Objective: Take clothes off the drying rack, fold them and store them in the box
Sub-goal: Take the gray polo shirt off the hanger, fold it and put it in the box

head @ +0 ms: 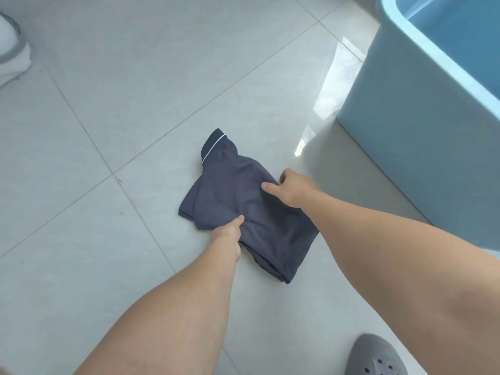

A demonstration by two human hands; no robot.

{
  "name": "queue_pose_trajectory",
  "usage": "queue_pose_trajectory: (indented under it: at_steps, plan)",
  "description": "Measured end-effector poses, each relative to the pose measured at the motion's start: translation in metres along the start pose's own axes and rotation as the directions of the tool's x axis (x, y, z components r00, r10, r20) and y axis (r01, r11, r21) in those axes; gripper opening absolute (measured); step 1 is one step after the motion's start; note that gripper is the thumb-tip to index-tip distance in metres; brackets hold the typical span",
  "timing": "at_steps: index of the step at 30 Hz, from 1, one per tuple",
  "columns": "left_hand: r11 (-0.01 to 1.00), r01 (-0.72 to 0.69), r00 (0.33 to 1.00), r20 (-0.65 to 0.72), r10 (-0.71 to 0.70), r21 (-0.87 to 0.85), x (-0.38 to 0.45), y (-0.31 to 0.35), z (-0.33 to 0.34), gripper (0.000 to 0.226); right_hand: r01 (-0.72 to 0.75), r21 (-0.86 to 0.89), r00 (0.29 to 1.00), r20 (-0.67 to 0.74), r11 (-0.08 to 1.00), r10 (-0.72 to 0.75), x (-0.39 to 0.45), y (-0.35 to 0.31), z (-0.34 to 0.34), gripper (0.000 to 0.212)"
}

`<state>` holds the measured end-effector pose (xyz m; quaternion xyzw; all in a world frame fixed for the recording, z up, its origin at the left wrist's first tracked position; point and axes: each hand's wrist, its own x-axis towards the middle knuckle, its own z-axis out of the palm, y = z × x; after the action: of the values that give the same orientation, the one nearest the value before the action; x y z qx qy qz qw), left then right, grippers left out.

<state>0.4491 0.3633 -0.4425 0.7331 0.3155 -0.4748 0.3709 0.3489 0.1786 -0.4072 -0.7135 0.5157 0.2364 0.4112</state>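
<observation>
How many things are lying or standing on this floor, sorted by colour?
Dark grey-blue: 1, the folded garment, held by the left hand and right hand
Light blue: 1, the box
Grey: 1, the perforated shoe
White and grey: 1, the cloth item at the left edge
Total: 4

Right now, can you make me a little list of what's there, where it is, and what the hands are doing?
garment: dark grey folded garment with a white-striped band, lying on the floor
floor: pale tiled floor
left hand: left hand grips the garment's near edge, thumb on top
right hand: right hand grips its right side
box: light blue box, open, to the right of the garment, apart from it
shoe: grey shoe at the bottom right
</observation>
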Motion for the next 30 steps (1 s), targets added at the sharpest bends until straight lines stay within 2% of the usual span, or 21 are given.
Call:
queue_pose_trajectory:
  at_steps: [2,4,8,10,12,17,22,27,30]
  plan:
    - [0.996,-0.082,0.997,-0.006,0.082,-0.026,-0.010,0.001,-0.005,0.044,0.005,0.020,0.992,0.126,1.000,-0.007,-0.002,0.000,0.001,0.047]
    - [0.985,-0.174,0.985,-0.017,0.174,0.002,-0.015,0.003,-0.013,0.036,-0.019,0.075,0.972,0.237,0.997,0.001,-0.003,0.001,0.001,0.032]
    - [0.958,-0.287,0.955,0.074,0.286,0.002,-0.019,0.013,-0.027,0.031,-0.110,0.315,0.948,0.319,0.943,0.004,-0.006,0.012,0.003,0.041]
    - [0.945,-0.328,0.941,0.097,0.325,0.013,-0.022,0.018,-0.027,0.032,-0.219,0.497,0.926,0.378,0.839,0.017,-0.009,0.016,0.003,0.048]
    - [0.925,-0.378,0.922,0.102,0.373,0.042,-0.024,0.025,-0.025,0.027,-0.289,0.596,0.905,0.426,0.749,0.010,-0.014,0.014,0.002,0.046]
    - [0.892,-0.446,0.893,0.105,0.438,0.071,-0.064,0.047,-0.022,0.019,-0.247,0.686,0.939,0.344,0.685,-0.005,-0.050,0.002,-0.014,0.024]
    - [0.867,-0.479,0.874,0.175,0.454,0.140,-0.166,0.077,-0.038,0.019,-0.173,0.773,0.978,0.208,0.610,0.013,-0.139,-0.010,-0.058,0.036]
    - [0.826,-0.514,0.854,0.229,0.467,0.234,-0.296,0.111,-0.051,0.023,-0.099,0.868,0.995,0.098,0.487,0.028,-0.252,-0.020,-0.130,0.027]
    - [0.812,-0.523,0.846,0.274,0.457,0.260,-0.360,0.126,-0.047,0.022,-0.070,0.895,0.997,0.057,0.440,0.044,-0.308,-0.022,-0.168,0.029]
